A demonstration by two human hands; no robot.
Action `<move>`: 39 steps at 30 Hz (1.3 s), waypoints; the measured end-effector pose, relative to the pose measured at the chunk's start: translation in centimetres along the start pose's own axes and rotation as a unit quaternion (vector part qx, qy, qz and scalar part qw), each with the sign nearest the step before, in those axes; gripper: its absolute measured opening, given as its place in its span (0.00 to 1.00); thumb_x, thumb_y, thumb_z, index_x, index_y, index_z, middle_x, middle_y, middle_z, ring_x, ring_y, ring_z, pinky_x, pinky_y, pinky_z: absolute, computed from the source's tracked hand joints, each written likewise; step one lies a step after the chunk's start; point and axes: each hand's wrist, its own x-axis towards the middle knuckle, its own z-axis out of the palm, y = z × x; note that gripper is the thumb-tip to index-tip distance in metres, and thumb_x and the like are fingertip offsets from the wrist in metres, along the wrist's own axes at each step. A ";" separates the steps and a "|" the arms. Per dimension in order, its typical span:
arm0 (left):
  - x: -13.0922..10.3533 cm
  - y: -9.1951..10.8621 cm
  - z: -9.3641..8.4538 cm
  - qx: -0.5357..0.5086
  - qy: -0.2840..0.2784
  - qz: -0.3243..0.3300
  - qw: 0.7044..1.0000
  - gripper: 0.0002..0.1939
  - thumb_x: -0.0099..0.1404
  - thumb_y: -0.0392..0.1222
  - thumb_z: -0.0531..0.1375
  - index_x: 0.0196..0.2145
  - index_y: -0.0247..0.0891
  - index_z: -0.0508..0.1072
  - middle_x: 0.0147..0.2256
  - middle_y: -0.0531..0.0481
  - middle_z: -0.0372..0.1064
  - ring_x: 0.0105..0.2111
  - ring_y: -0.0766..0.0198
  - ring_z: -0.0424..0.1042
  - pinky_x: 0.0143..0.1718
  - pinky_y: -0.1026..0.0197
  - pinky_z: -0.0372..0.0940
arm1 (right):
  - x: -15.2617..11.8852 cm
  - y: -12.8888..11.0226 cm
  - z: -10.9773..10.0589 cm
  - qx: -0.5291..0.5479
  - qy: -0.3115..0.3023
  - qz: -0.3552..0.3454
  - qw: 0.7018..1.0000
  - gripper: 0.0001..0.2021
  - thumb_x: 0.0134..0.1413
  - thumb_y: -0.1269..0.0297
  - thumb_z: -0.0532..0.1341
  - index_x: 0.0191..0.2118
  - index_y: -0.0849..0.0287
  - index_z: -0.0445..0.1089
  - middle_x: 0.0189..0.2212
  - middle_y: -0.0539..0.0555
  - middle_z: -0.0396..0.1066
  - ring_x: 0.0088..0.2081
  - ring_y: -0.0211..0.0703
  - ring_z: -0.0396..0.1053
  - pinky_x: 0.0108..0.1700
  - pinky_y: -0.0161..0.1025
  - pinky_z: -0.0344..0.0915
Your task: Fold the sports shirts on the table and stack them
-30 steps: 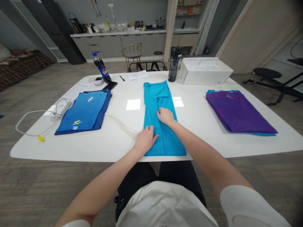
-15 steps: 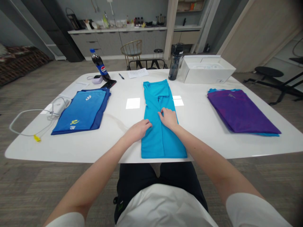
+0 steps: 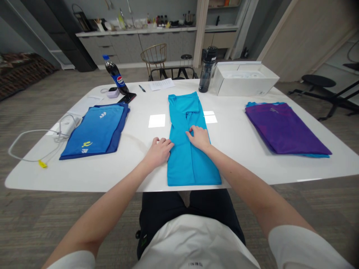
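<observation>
A turquoise garment (image 3: 181, 164) lies on the white table in front of me, folded into a long upright strip with its lower edge near the table's front edge. My left hand (image 3: 161, 150) rests at the garment's left edge, fingers bent and apart, with nothing in them. On the middle of the cloth, beside a lengthwise fold line, lies my right hand (image 3: 198, 137); its thumb and fingers are curled together at the fabric. A small crumpled opening shows in the cloth just above the right hand.
Folded blue garments (image 3: 98, 129) lie left, beside a white adapter (image 3: 68, 127) with a looped cable. Folded purple fabric (image 3: 286, 129) lies right. Behind are a cola bottle (image 3: 116, 76), phone (image 3: 128, 98), pen (image 3: 142, 88), paper (image 3: 162, 84), dark bottle (image 3: 207, 71) and white box (image 3: 244, 82).
My left hand has moved slightly left, from on top of the garment to its left edge, and its fingers have spread. My right hand has stayed nearly in place. The view has shifted slightly.
</observation>
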 end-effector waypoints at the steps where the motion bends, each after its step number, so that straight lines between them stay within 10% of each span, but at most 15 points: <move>1: -0.4 -0.2 -0.1 -0.020 0.000 0.023 1.000 0.20 0.70 0.32 0.50 0.54 0.41 0.72 0.55 0.39 0.71 0.56 0.47 0.67 0.61 0.36 0.54 | -0.1 0.2 -0.3 0.021 -0.002 -0.004 1.000 0.16 0.69 0.51 0.54 0.47 0.57 0.71 0.44 0.59 0.76 0.47 0.53 0.70 0.49 0.45 0.58; 6: -3.0 -0.7 0.1 -0.197 -0.046 0.160 0.966 0.23 0.74 0.32 0.48 0.59 0.46 0.73 0.64 0.45 0.66 0.68 0.56 0.58 0.70 0.44 0.51 | -3.3 2.1 -3.3 0.089 -0.040 -0.125 0.987 0.12 0.66 0.61 0.56 0.48 0.57 0.74 0.41 0.56 0.75 0.46 0.49 0.69 0.50 0.42 0.58; 11: -5.0 0.1 -0.1 -0.323 -0.077 0.177 0.927 0.21 0.75 0.36 0.50 0.56 0.49 0.77 0.60 0.46 0.71 0.66 0.57 0.62 0.69 0.48 0.56 | -9.4 4.9 -7.0 0.146 -0.201 -0.282 0.927 0.12 0.62 0.70 0.57 0.37 0.54 0.79 0.39 0.55 0.75 0.43 0.47 0.70 0.50 0.43 0.59; 24: -4.9 1.9 -0.9 -0.343 -0.095 0.164 0.920 0.16 0.76 0.45 0.53 0.51 0.47 0.79 0.51 0.45 0.78 0.56 0.56 0.73 0.63 0.50 0.63 | -14.8 8.6 -10.7 0.179 -0.303 -0.255 0.901 0.12 0.68 0.57 0.60 0.41 0.51 0.81 0.44 0.58 0.73 0.46 0.48 0.69 0.51 0.45 0.63; 32: 0.5 0.5 -4.6 -0.482 0.093 -0.084 0.867 0.13 0.72 0.49 0.58 0.46 0.41 0.78 0.43 0.49 0.79 0.42 0.60 0.77 0.48 0.58 0.70 | -6.6 6.2 -15.2 0.346 -0.177 -0.084 0.917 0.14 0.63 0.49 0.62 0.42 0.54 0.75 0.38 0.54 0.75 0.37 0.44 0.69 0.41 0.41 0.66; 36: 9.0 -3.2 -5.0 -0.620 0.206 -0.180 0.735 0.16 0.65 0.53 0.64 0.42 0.37 0.77 0.39 0.49 0.78 0.39 0.60 0.75 0.44 0.58 0.71 | 2.6 6.3 -13.8 0.465 -0.048 -0.012 0.884 0.17 0.55 0.48 0.68 0.41 0.56 0.73 0.32 0.51 0.72 0.31 0.38 0.66 0.35 0.36 0.64; 39: 14.8 -6.1 -2.4 -0.733 0.141 -0.251 0.616 0.20 0.60 0.50 0.67 0.46 0.37 0.75 0.40 0.46 0.79 0.39 0.58 0.77 0.44 0.55 0.72 | 8.8 6.9 -10.2 0.480 -0.033 0.067 0.874 0.13 0.55 0.53 0.68 0.38 0.57 0.72 0.28 0.48 0.70 0.27 0.34 0.63 0.29 0.32 0.59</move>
